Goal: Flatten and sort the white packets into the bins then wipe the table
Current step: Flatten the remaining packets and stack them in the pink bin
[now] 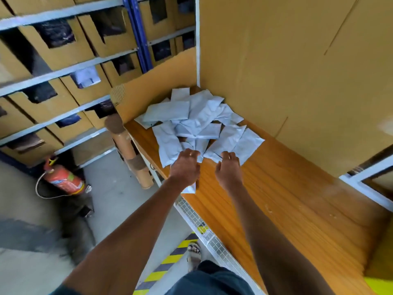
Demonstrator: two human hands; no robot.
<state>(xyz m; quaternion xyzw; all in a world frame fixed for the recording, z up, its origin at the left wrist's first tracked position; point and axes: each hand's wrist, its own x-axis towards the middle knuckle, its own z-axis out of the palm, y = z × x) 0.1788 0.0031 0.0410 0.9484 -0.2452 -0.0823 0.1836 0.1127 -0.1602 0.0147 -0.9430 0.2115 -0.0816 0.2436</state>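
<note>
A loose heap of several white packets (pixel 197 122) lies at the far end of the wooden table (pixel 282 199), against a cardboard wall. My left hand (pixel 185 168) reaches to the near edge of the heap, fingers curled down onto a packet; one white packet (pixel 190 189) shows under its wrist. My right hand (pixel 229 170) sits just right of it, its fingertips pinching the near corner of another packet (pixel 231 143). Whether the left hand really grips a packet is hidden by the back of the hand.
Shelves with several cardboard bins (pixel 63 45) fill the left side. A large cardboard sheet (pixel 287 71) stands behind the table. A cardboard tube (pixel 129 154) leans at the table's left corner, a red fire extinguisher (pixel 63 179) lies on the floor, and yellow-black floor tape (pixel 170 258) runs by my foot.
</note>
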